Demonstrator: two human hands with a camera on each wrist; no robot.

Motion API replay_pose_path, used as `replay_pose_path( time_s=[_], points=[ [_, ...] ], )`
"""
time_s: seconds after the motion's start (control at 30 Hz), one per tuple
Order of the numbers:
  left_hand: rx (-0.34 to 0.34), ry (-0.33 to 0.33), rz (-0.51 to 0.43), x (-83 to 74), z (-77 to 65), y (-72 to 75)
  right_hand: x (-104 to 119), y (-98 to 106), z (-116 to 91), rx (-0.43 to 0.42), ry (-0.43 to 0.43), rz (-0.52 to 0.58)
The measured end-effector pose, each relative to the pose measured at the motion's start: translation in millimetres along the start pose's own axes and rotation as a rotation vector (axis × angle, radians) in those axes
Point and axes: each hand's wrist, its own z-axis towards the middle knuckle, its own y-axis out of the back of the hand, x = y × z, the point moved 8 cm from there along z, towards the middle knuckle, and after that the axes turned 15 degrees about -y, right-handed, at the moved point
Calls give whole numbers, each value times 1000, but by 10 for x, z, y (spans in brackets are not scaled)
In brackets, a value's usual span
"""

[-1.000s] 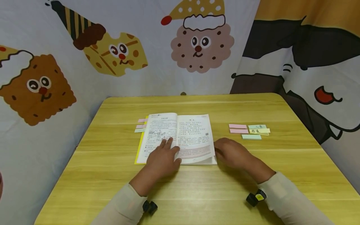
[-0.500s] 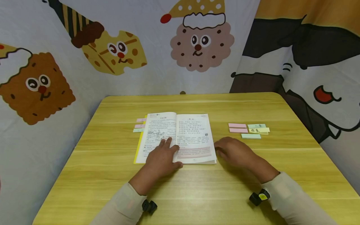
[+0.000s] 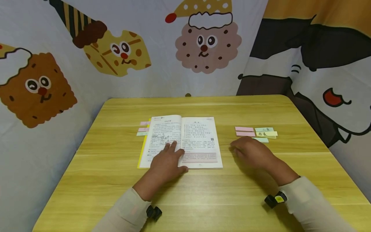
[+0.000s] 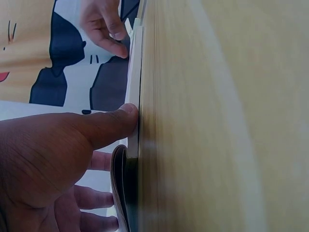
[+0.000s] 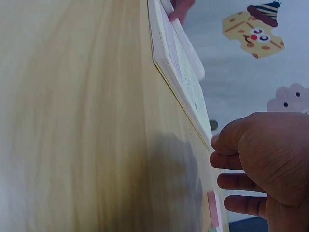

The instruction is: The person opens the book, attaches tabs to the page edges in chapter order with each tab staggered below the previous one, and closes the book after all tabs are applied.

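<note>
A printed book [image 3: 200, 141] lies on the table, spread at two text pages, the left one with a drawing. My left hand [image 3: 163, 167] rests on the lower left page, fingers straight. In the left wrist view its thumb [image 4: 113, 126] touches the book's bottom edge. To the right of the book hovers my right hand [image 3: 255, 153], fingers loosely bent and holding nothing, as the right wrist view confirms. Just beyond it lie pink paper strips [image 3: 244, 129], a green strip [image 3: 264, 130], a yellow strip [image 3: 266, 134] with handwriting, and a pale green strip [image 3: 262, 140] partly hidden by this hand.
Pink and green tabs [image 3: 143, 129] stick out from the book's left edge, where a yellow cover edge [image 3: 141, 159] shows. The wooden table [image 3: 203, 199] is bordered at the back by a cartoon-printed cloth [image 3: 162, 83].
The lower corner of the right page, raised earlier, now lies flat. My right hand has left the book's edge and moved right towards the strips. My left hand stays on the page.
</note>
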Motion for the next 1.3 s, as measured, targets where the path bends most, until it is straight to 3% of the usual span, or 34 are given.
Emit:
replay_pose_path(
  time_s=[0.3,0.57,1.0,1.3],
  points=[
    [-3,4,-7,0,8,-2,-314,94,-4,-21,-80,-60],
    [3,3,-3,4,16,-13,-527,174,-36,-37,-158,-19],
    [0,1,6,-7,13,-5,-843,361,-45,-153,-279,-38],
    [-1,5,-1,4,17,-19,-1072,404,-45,-174,-367,-76]
  ],
)
